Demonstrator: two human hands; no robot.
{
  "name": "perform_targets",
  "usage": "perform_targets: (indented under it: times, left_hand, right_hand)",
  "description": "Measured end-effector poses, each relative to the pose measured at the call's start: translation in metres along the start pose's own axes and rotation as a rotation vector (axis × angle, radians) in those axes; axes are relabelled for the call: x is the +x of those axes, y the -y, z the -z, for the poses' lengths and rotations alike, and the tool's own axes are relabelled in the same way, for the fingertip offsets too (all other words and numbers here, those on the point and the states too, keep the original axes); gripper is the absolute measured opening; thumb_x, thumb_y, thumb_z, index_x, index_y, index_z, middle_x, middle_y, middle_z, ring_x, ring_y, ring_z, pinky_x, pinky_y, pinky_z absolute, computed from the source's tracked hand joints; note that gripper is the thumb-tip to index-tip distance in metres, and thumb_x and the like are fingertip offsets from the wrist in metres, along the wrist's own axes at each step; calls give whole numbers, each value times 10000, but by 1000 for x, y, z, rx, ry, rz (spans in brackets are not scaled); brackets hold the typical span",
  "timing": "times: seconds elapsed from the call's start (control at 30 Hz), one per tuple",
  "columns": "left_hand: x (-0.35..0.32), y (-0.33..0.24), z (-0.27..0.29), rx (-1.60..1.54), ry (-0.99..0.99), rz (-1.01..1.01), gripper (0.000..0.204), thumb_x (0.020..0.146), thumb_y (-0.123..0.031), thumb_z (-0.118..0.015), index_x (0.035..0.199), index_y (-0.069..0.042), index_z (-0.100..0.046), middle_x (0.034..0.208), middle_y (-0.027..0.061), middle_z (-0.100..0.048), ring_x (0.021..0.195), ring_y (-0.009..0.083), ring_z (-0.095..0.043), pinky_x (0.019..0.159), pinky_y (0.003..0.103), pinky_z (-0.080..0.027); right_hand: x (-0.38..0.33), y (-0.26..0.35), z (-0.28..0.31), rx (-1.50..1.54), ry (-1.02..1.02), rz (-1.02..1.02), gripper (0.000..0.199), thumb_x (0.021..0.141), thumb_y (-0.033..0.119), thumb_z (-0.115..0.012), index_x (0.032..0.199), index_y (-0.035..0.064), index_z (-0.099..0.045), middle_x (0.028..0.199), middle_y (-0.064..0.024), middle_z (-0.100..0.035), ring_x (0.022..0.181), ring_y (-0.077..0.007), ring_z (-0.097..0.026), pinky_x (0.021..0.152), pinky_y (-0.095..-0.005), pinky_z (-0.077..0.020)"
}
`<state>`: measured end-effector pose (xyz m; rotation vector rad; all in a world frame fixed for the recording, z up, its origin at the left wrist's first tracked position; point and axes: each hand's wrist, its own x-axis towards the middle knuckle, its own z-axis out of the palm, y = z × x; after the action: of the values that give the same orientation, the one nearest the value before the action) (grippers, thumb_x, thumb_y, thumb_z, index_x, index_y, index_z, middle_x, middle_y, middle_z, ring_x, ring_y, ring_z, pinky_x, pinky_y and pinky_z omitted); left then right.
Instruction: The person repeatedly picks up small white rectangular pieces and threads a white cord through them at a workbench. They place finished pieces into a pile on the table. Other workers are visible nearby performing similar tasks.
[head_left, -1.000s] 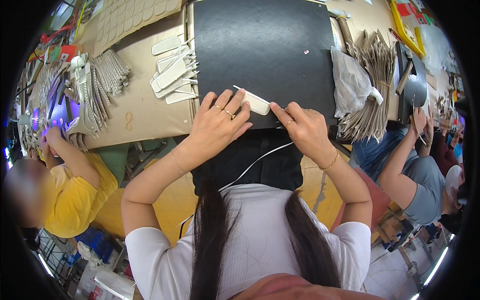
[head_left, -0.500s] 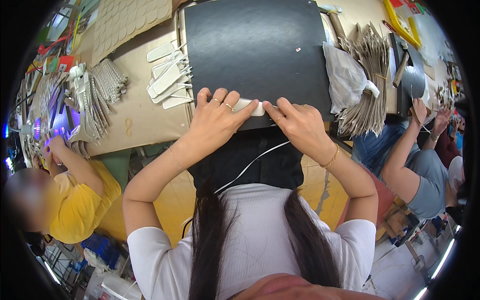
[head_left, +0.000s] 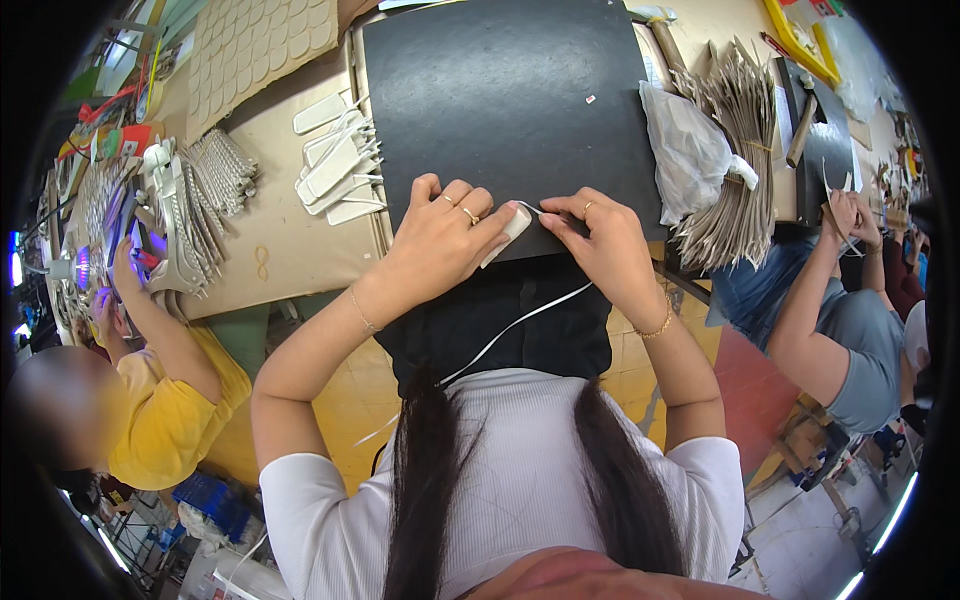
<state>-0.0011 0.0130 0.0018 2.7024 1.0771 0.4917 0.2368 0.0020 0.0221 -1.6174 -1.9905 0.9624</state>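
My left hand [head_left: 440, 235] pinches the white tab [head_left: 506, 235] steady on the black mat [head_left: 500, 90]; right hand [head_left: 600, 240] pinches its thin strap [head_left: 530, 208], keeping it taut.

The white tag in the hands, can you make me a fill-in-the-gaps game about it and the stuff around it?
1. The left hand holds a small white tag at the near edge of a big ____ mat.
2. The right hand pinches a thin white ____ at the tag's tip.
3. A pile of white tags lies to the ____ of the mat.
4. The neighbour at the left wears a ____ shirt.

Missing words: black; string; left; yellow
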Motion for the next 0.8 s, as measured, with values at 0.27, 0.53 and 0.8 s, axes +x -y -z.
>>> perform_targets:
  times: [0.27,0.53,0.8]
  left_hand:
    - [-4,0,-3,-54,-32,22,313,886,-245,-766,1184,-155,-735,937,17,-606,929,211,-586,850,432,-358]
    - [-2,1,-3,-20,-51,11,261,925,-302,-723,1128,-139,-745,944,1,-590,914,190,-572,884,428,-364]
    - [0,-2,0,17,11,16,282,929,-265,-714,1184,-145,-715,976,10,-605,960,201,-579,914,443,-367]
  right_hand:
    - [-20,2,-11,-89,-105,176,281,838,53,-742,1118,72,-757,875,-65,-603,663,-283,-649,625,-380,-543]
    - [-28,0,-19,-336,-79,276,421,837,39,-679,1246,120,-733,869,-50,-513,587,-200,-610,541,-339,-516]
    - [-25,4,-17,-440,-38,325,432,852,66,-649,1279,79,-705,885,-52,-491,593,-173,-619,547,-316,-514]
